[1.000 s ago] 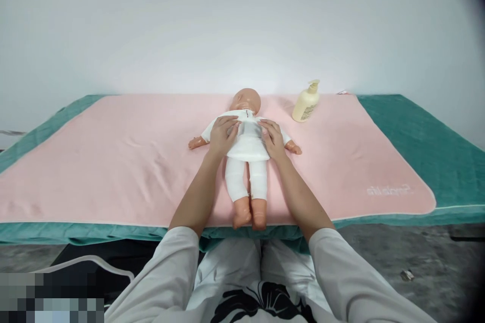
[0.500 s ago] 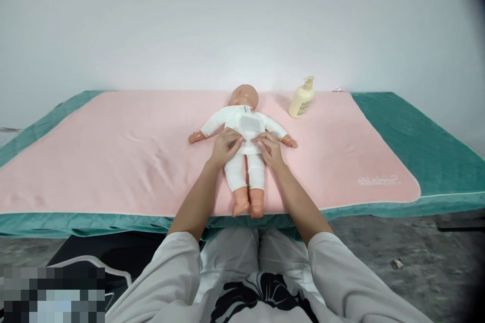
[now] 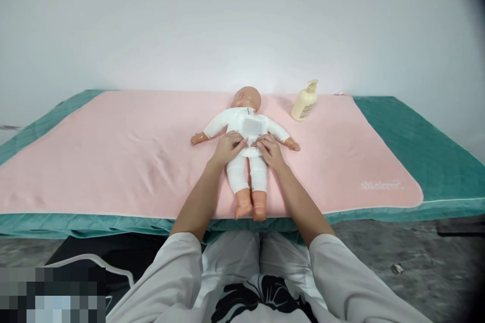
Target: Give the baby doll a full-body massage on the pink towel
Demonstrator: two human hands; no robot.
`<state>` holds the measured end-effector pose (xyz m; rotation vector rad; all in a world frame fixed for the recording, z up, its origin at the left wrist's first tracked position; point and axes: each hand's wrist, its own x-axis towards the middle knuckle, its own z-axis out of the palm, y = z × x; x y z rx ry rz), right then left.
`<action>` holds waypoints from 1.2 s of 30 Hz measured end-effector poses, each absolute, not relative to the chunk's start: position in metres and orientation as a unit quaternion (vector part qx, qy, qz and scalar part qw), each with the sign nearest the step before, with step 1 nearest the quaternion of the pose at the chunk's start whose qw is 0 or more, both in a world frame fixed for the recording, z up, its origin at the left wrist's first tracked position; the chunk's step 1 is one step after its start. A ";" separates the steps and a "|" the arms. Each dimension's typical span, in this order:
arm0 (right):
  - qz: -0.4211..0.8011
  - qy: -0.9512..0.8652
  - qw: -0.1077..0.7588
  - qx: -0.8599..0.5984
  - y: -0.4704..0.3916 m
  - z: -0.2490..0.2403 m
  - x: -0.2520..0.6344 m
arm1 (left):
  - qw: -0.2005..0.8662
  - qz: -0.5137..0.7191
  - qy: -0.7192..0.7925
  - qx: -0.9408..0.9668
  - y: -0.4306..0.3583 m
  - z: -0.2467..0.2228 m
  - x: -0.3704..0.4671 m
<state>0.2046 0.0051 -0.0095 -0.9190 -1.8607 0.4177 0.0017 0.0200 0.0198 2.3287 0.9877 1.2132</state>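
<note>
A baby doll (image 3: 247, 115) with a white cloth body and bare plastic head, hands and feet lies stretched out, arms spread, head away from me. A grey rectangular panel (image 3: 253, 126) and a short dark slit near the neck show on its torso. My left hand (image 3: 230, 147) rests on the left side of the doll's waist, fingers loosely bent, fingertips towards the middle. Opposite it, my right hand (image 3: 270, 150) lies on the right side, its fingers slightly apart on the cloth. Only a small gap separates the fingertips. Neither hand visibly grips anything.
A cream pump bottle (image 3: 304, 103) stands beyond the doll's arm on the right. Under everything spreads a pink mat (image 3: 113, 161) over a green quilted cover (image 3: 435, 146). A pale wall (image 3: 242, 20) rises behind. Below at left is a black surface with a white curved frame (image 3: 94, 260).
Both hands stay on the doll's waist, with fingers shifted only slightly. The whole view has moved a little, so doll and bottle appear slightly lower and further right.
</note>
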 end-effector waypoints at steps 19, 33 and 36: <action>0.161 -0.751 0.508 -0.391 0.008 -0.012 0.205 | 0.159 0.425 0.368 0.812 0.021 0.020 0.000; 0.159 -0.745 0.510 -0.400 0.006 -0.011 0.205 | 0.163 0.454 0.365 0.797 0.021 0.017 0.000; 0.145 -0.744 0.511 -0.406 0.006 -0.011 0.205 | 0.154 0.461 0.366 0.794 0.020 0.018 -0.001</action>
